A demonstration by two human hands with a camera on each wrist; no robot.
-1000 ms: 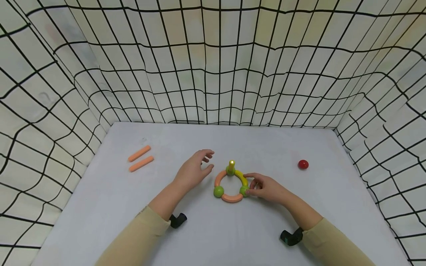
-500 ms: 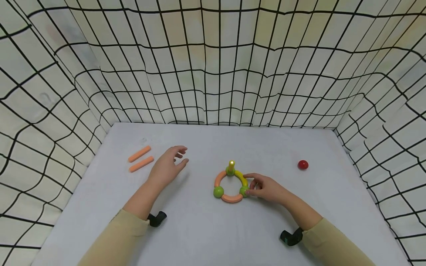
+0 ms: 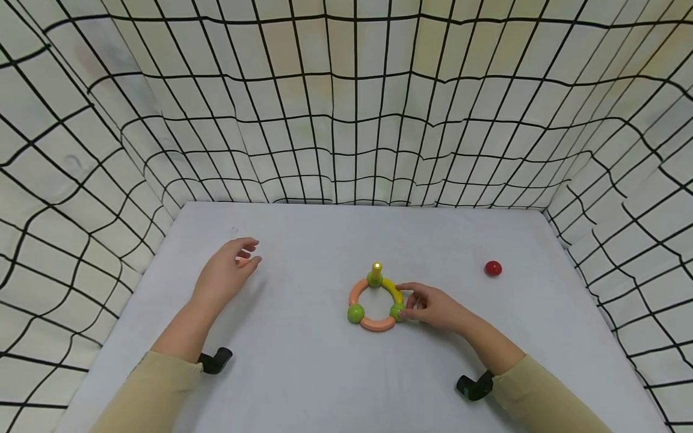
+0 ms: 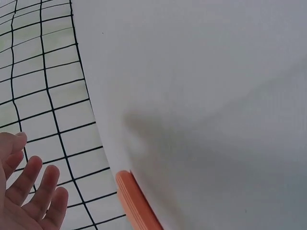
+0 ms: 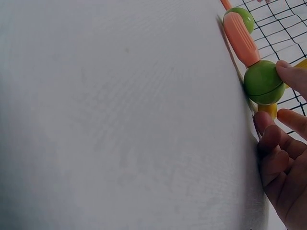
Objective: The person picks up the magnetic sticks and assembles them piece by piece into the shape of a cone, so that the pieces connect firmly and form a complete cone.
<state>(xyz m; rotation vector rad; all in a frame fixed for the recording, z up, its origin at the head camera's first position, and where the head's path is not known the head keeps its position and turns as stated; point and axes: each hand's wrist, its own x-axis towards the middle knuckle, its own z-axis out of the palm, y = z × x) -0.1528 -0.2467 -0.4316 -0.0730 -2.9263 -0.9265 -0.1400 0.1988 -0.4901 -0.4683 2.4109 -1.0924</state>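
On the table lies a toy ring [image 3: 378,323] of curved orange and yellow rods joined by green balls [image 3: 355,313]. A yellow rod [image 3: 377,269] stands up from the ring's far ball. My right hand [image 3: 433,305] pinches the ring's right side, thumb on the right-hand green ball [image 5: 265,82] and a finger by the curved yellow rod. Over at the left, my left hand [image 3: 224,273] hovers with loosely bent fingers above the straight orange rods, mostly hiding them. One straight orange rod [image 4: 136,201] shows in the left wrist view, apart from the fingers.
A red ball [image 3: 493,268] lies on the right part of the white table [image 3: 325,379]. Black netting [image 3: 346,114] over pale walls rises behind the table and along both sides. A black wrist camera is strapped to each forearm.
My left hand has moved left, from beside the ring to over the straight orange rods, covering them from the head view. The right hand and the ring have stayed in place.
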